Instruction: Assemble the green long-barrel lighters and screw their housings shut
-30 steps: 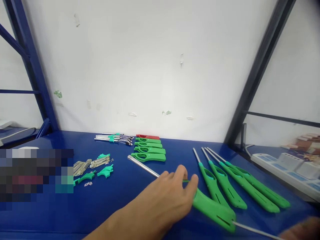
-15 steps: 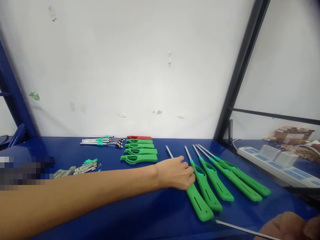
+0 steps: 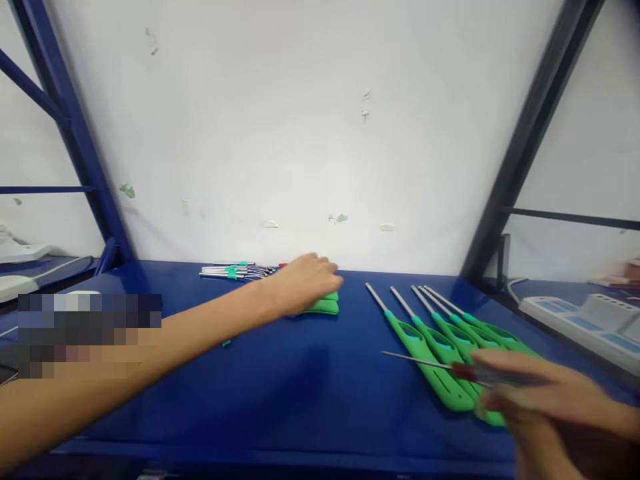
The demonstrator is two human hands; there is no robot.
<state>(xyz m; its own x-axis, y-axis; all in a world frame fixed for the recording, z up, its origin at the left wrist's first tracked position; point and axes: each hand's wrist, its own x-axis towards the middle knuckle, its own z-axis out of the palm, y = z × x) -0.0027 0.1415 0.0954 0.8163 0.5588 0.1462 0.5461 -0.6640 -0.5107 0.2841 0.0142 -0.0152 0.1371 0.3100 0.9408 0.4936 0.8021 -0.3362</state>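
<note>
My left hand (image 3: pixel 307 283) reaches over the stack of green lighter casings (image 3: pixel 325 307) at the back of the table. Its fingertips are turned away from me, so I cannot make out whether they grip one. A bit of red casing (image 3: pixel 283 265) shows just behind it. My right hand (image 3: pixel 540 393), blurred, is closed around a screwdriver (image 3: pixel 463 371) with a thin metal shaft that points left. Below and behind the screwdriver lie several green long-necked lighters (image 3: pixel 440 380), side by side, their metal tubes pointing away from me.
Thin metal tubes with green clips and wires (image 3: pixel 235 270) lie at the back left. A white power strip (image 3: pixel 580 320) is on the right. A small green piece (image 3: pixel 227 343) rests near my left forearm. Blue and dark frame posts (image 3: pixel 530 127) stand at both sides.
My left hand has left the nearest long-necked lighter and moved left and back to the green casings. My right hand has come up into view with the screwdriver. The view has turned left.
</note>
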